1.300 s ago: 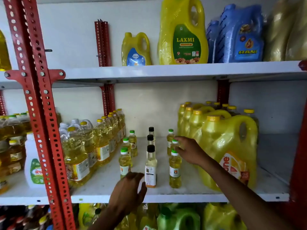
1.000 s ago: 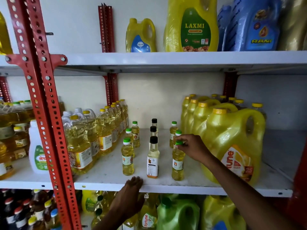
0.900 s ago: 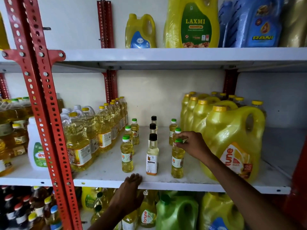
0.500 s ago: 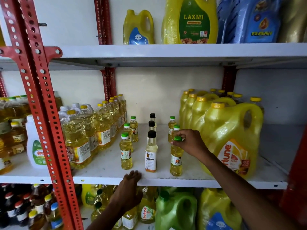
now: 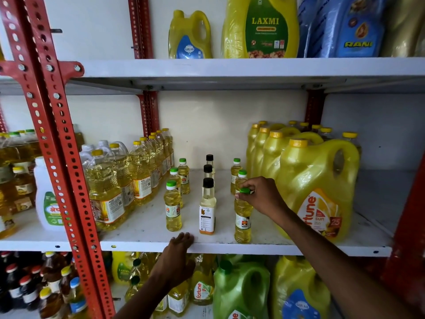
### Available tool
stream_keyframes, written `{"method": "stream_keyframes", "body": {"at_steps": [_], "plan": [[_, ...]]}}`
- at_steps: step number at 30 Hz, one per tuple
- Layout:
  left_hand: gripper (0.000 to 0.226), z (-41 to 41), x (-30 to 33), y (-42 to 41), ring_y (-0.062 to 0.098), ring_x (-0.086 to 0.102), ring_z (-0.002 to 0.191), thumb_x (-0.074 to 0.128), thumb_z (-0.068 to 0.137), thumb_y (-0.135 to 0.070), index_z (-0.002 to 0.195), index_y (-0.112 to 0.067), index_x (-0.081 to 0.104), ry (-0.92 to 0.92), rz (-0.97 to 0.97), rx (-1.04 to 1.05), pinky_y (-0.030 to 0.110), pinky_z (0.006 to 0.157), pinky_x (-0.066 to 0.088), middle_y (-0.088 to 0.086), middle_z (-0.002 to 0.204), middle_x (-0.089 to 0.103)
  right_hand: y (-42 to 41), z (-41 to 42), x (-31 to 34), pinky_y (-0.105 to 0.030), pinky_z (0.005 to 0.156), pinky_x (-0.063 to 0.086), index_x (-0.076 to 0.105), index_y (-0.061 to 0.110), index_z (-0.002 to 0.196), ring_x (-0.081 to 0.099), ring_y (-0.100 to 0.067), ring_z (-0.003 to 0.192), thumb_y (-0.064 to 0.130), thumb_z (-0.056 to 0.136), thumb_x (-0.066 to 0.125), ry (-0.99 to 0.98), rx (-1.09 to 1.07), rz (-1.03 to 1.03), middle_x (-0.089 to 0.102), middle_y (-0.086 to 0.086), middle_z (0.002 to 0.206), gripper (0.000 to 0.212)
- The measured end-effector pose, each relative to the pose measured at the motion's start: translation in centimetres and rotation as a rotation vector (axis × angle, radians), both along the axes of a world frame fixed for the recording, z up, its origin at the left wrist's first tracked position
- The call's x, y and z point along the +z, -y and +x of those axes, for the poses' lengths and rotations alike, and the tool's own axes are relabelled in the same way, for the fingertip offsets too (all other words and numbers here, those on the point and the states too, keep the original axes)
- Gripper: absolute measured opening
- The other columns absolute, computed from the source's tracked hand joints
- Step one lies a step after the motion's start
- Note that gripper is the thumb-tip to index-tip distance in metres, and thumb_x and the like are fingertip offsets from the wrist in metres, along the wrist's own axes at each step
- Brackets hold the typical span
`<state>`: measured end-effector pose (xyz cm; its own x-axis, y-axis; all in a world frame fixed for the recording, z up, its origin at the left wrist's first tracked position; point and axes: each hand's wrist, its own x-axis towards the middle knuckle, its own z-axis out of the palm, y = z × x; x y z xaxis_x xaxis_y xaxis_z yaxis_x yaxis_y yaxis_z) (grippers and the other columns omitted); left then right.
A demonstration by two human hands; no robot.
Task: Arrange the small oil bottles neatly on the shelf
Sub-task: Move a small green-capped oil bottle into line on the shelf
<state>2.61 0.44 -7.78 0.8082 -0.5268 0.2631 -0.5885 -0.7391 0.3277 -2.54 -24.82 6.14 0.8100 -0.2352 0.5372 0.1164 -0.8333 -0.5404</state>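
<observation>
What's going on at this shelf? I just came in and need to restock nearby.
A person is lining up small oil bottles on the middle shelf. The right hand grips the green cap of the front right bottle, which stands upright on the shelf. The left hand rests on the shelf's front edge, holding nothing. The small bottles stand in three short rows between bigger oil containers.

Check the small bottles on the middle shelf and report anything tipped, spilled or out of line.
Nothing stands out. All nine small bottles stand upright in three rows, capped, with no spill on the shelf. The right hand grips the front right bottle at its cap.
</observation>
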Motion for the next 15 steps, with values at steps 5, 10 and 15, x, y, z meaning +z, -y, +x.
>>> {"method": "stream_keyframes", "body": {"at_steps": [5,10,15], "plan": [[0.072,0.0,0.0,0.0,0.017,0.013,0.149,0.063,0.088,-0.024,0.149,-0.018,0.025,0.007,-0.007,-0.010,0.032,0.121,0.012,0.001,0.160,0.024,0.1,-0.1,0.1,-0.023,0.079,0.051,0.074,0.011,0.101,0.070,-0.019,0.093,0.029,0.069,0.083,-0.006,-0.024,-0.015,0.077,-0.008,0.105,0.037],[0.076,0.4,-0.7,-1.1,0.020,0.003,0.151,0.059,0.090,-0.031,0.151,-0.016,0.016,0.035,0.047,-0.087,0.025,0.117,0.001,-0.002,0.160,0.006,-0.1,-0.2,0.4,-0.032,0.084,0.057,0.070,0.015,0.108,0.069,-0.019,0.099,0.038,0.067,0.082,-0.069,-0.044,-0.037,0.075,-0.008,0.109,0.049],[0.084,0.3,-1.1,-2.4,0.019,-0.004,0.150,0.059,0.088,-0.032,0.152,-0.019,0.006,0.047,0.094,-0.089,0.029,0.119,0.002,0.001,0.163,0.003,-2.1,1.2,1.3,-0.035,0.096,0.050,0.062,0.020,0.123,0.057,-0.025,0.117,0.041,0.080,0.069,0.069,-0.025,-0.222,0.067,-0.004,0.124,0.048]]}}
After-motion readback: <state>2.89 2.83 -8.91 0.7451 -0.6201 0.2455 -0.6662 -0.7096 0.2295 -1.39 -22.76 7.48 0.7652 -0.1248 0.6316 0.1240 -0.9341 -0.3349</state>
